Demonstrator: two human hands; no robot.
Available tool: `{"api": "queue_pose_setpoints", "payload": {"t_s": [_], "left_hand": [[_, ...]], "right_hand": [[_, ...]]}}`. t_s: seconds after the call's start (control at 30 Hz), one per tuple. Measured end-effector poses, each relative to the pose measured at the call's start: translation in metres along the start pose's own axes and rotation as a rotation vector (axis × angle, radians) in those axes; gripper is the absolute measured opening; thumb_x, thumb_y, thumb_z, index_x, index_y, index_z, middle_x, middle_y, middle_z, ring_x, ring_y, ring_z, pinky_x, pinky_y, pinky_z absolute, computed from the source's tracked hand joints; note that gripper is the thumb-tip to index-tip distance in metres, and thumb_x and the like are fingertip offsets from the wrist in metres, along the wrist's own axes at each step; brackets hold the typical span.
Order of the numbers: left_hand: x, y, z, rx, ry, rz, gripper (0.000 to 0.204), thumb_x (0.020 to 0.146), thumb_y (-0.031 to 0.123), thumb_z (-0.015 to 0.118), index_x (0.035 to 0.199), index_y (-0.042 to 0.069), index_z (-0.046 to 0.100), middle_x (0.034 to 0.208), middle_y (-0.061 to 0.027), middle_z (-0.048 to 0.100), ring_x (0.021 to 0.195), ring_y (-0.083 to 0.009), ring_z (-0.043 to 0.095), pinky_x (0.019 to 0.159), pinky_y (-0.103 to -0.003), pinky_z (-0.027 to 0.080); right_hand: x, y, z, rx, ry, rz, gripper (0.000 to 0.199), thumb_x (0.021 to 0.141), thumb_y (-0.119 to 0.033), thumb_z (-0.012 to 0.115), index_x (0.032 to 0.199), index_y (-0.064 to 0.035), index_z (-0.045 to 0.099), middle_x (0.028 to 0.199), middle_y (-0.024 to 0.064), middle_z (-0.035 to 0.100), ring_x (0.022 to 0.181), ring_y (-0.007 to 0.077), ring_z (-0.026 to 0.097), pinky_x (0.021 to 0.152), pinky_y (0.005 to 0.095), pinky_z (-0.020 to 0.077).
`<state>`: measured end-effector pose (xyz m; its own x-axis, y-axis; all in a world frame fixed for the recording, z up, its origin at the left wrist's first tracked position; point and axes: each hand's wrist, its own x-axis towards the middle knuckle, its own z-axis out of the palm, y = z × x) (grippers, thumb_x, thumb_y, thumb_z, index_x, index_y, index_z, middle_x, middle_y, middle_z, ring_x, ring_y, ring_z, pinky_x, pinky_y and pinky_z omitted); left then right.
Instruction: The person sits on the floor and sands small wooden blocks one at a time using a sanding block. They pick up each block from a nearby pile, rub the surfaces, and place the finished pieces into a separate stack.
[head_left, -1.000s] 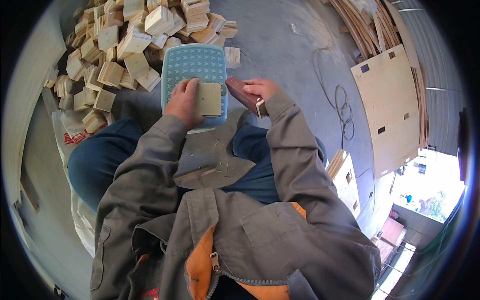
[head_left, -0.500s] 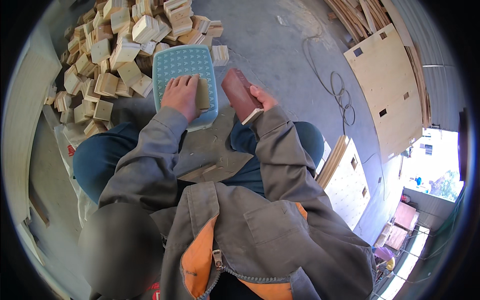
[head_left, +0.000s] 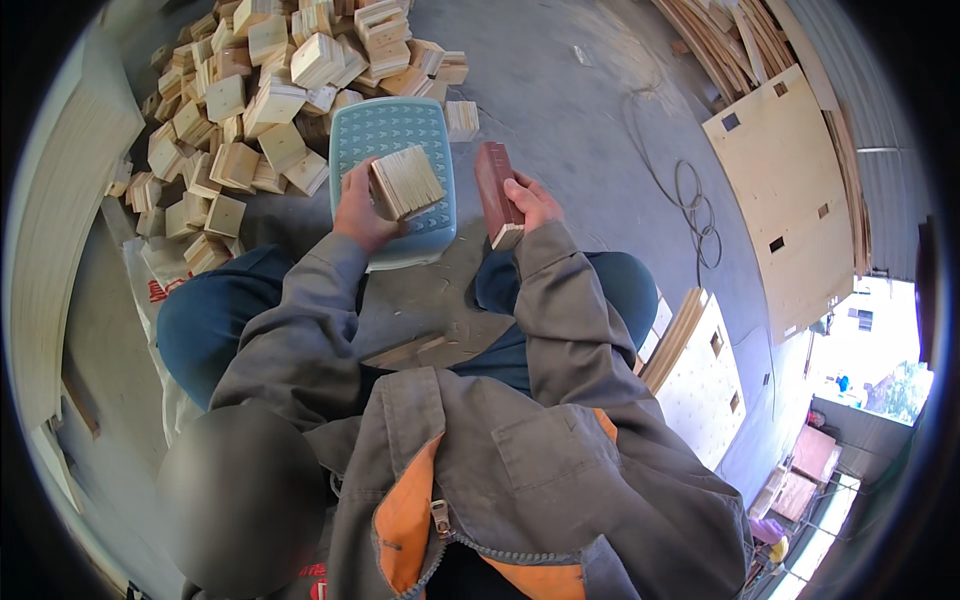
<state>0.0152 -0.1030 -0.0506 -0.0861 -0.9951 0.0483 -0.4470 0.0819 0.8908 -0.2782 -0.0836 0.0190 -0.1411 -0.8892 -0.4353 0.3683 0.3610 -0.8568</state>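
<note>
We're taking the light blue plastic stool [head_left: 392, 130] as our ref pt, w/ its perforated top facing up on the concrete floor [head_left: 560, 110] between our knees. Our left hand [head_left: 362, 205] is gripping a pale wood block [head_left: 407, 181], fingers closed around its near edge, block tilted w/ its lined face up, hovering over the near half of the stool & overlapping the stool top in view. Our right hand [head_left: 528, 203] is just to the right of the stool, clamped on a reddish-brown sanding block [head_left: 496, 190], a long bar held on edge, pointing away from us, its pale end sticking out toward our lap; thumb on one side, fingers wrapping the other. The two blocks are near each other but apart, not touching. Beyond the stool & to its left we're seeing a big pile of wood blocks [head_left: 260, 90], square pale pieces heaped loosely, some right up against the stool's far rim. Well to the right of the stool a plywood sheet [head_left: 790, 200] w/ small cutouts is lying flat, & a coiled cable [head_left: 690, 200] is lying between it & the stool.
</note>
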Motion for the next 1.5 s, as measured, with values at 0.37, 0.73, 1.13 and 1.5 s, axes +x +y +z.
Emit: {"api": "queue_pose_setpoints", "payload": {"t_s": [0.37, 0.73, 1.13, 1.5], "left_hand": [[-0.008, -0.022, -0.002, -0.117, 0.001, -0.031, 0.126, 0.056, 0.019, 0.1, 0.162, 0.007, 0.034, 0.153, -0.0214, 0.048, 0.145, -0.0399, 0.047, 0.125, -0.043, 0.039], [-0.006, -0.022, 0.004, -0.044, 0.049, 0.019, 0.108, 0.061, 0.019, 0.097, 0.154, 0.007, 0.043, 0.146, -0.0224, 0.054, 0.138, -0.0407, 0.054, 0.114, -0.045, 0.049], [-0.007, -0.001, -0.005, 0.011, 0.032, -0.035, 0.106, 0.062, 0.017, 0.095, 0.152, 0.005, 0.041, 0.146, -0.0237, 0.052, 0.135, -0.0438, 0.055, 0.114, -0.046, 0.05], [-0.003, 0.007, -0.006, -0.054, 0.015, -0.096, 0.106, 0.06, 0.012, 0.095, 0.152, 0.005, 0.043, 0.145, -0.0226, 0.054, 0.138, -0.0418, 0.053, 0.118, -0.044, 0.047]], "right_hand": [[-0.038, 0.017, 0.045, -0.959, -0.11, -0.729, 0.062, 0.088, -0.026, 0.083, 0.145, -0.0114, 0.064, 0.154, 0.0178, 0.057, 0.134, 0.0374, 0.061, 0.111, 0.0478, 0.0501], [-0.038, 0.029, 0.086, -1.398, -0.142, -0.974, 0.057, 0.084, -0.024, 0.08, 0.14, -0.0276, 0.07, 0.157, 0.0063, 0.055, 0.125, 0.0367, 0.06, 0.106, 0.0535, 0.0478], [0.026, 0.015, 0.133, -1.471, -0.078, -0.824, 0.058, 0.086, -0.028, 0.079, 0.142, -0.0259, 0.07, 0.162, 0.0056, 0.052, 0.132, 0.0346, 0.057, 0.113, 0.0508, 0.0443], [-0.083, 0.037, 0.065, -1.44, -0.221, -0.923, 0.06, 0.083, -0.023, 0.083, 0.141, -0.022, 0.07, 0.161, 0.0103, 0.051, 0.131, 0.0381, 0.056, 0.108, 0.0531, 0.0449]]}}
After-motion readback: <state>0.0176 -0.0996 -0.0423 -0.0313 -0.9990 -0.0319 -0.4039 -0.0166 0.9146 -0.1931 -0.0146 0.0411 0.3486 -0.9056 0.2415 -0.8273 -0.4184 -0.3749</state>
